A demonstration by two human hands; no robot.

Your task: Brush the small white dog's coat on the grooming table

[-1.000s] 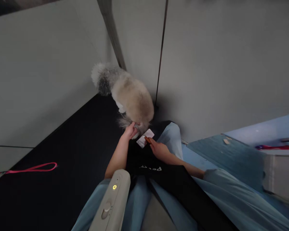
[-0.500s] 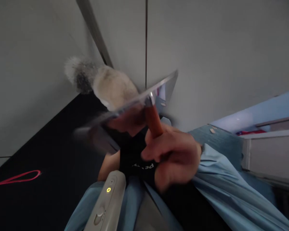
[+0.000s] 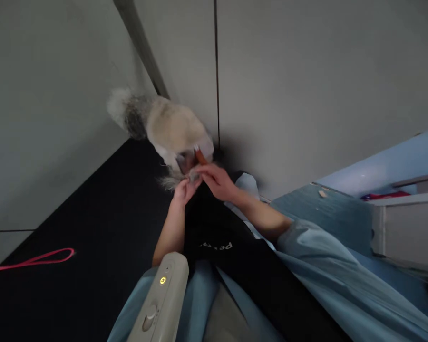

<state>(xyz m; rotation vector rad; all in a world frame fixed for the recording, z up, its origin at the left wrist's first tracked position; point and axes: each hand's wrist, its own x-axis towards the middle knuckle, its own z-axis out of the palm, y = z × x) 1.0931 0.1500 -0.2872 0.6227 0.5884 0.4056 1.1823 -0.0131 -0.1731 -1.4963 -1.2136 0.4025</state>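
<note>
A small cream and grey furry dog (image 3: 174,124) stands on the black tabletop against the wall, its bushy part towards the upper left. My left hand (image 3: 184,191) is closed on a tuft of long grey fur (image 3: 171,182) at the dog's near end. In my right hand (image 3: 219,183) is a slicker brush (image 3: 200,156) with an orange-brown handle, its flat head lying close to that fur. The fingertips of both hands nearly meet. Whether the brush's pins touch the fur I cannot tell.
A pink loop leash (image 3: 53,256) lies on the black tabletop (image 3: 92,218) at left. A grey-beige device (image 3: 162,299) with a yellow light hangs before my chest. Grey wall panels (image 3: 306,85) stand behind. To the right are a blue-green surface (image 3: 328,213) and a pale box (image 3: 406,228).
My right hand has carried the brush away from the camera, down to the dog's fur. My left hand, hidden behind the brush before, now shows holding fur.
</note>
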